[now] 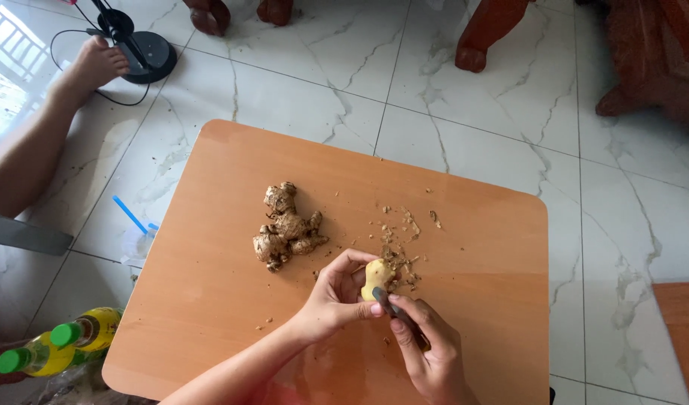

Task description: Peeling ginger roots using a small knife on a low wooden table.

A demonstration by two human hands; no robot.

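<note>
My left hand (pixel 333 296) pinches a small, pale yellow peeled piece of ginger (pixel 375 276) over a low orange-brown wooden table (pixel 209 300). My right hand (pixel 427 345) grips a small dark-handled knife (pixel 393 309), with its blade resting against the lower side of that piece. A knobbly brown clump of unpeeled ginger (pixel 286 227) lies on the table just left of my hands. Scraps of brown peel (pixel 401 244) are scattered on the table beyond the held piece.
The table stands on a white marble-patterned tile floor. Two yellow bottles with green caps (pixel 59 346) lie at the lower left. A plastic cup with a blue straw (pixel 134 229) is beside the table. A bare leg and foot (pixel 82 75), a black lamp base (pixel 151 56) and dark wooden furniture legs (pixel 476 45) sit farther off.
</note>
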